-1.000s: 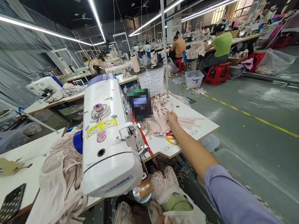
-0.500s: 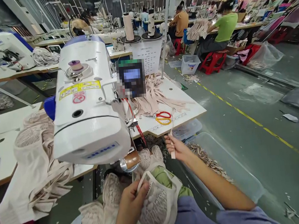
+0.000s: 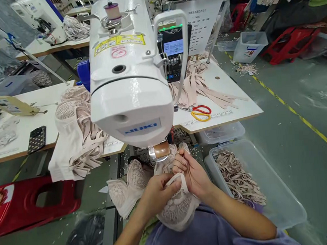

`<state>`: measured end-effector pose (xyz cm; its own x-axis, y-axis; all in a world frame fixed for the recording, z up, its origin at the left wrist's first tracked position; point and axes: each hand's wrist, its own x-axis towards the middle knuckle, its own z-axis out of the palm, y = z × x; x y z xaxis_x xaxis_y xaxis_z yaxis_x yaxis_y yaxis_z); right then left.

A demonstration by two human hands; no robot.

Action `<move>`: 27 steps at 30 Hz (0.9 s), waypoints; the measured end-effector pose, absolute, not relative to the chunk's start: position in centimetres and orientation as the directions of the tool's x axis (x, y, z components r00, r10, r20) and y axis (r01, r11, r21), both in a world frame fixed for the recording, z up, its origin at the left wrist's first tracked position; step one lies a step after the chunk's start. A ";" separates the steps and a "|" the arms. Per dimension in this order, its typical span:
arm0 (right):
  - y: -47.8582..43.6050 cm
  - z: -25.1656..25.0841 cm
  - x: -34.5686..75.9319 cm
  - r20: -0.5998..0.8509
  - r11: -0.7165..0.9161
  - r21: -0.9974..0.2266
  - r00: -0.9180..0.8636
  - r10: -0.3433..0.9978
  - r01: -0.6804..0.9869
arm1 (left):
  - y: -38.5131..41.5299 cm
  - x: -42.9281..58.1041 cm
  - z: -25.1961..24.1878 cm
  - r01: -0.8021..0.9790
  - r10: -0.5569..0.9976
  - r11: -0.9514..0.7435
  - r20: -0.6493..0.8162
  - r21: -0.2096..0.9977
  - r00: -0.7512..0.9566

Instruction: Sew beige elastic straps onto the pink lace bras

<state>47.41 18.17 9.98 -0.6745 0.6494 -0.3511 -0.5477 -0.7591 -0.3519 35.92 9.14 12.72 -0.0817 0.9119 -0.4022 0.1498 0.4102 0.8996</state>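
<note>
A beige lace bra (image 3: 177, 212) lies over my lap, and my left hand (image 3: 160, 193) pinches the edge of its cup near the top corner. Close beside it, my right hand (image 3: 191, 172) is closed with curled fingers on a beige strap strip, mostly hidden in the fingers. The two hands almost meet at the bra's pale edging. Just beyond them is the front end of a white sewing machine (image 3: 131, 106), with a rounded brown and metal part (image 3: 160, 151) underneath. More lace bra pieces (image 3: 138, 178) hang to the left of my hands.
Red and yellow scissors (image 3: 200, 112) lie on the white table (image 3: 222, 119) near a bundle of beige strips (image 3: 197, 84). A clear bin (image 3: 281, 200) at right holds several cut strips. Stacked bras (image 3: 71, 144) drape over the left table edge, near a phone (image 3: 37, 139). A red stool (image 3: 31, 202) stands lower left.
My right hand has come from the table edge in to the bra, next to my left hand, with the strip. The view has tilted down and turned left.
</note>
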 end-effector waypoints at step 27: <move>20.8 11.5 50.1 -0.118 -0.165 -0.986 -0.750 0.651 0.011 | 8.1 38.0 10.5 0.266 0.931 0.133 -0.028 0.955 -0.365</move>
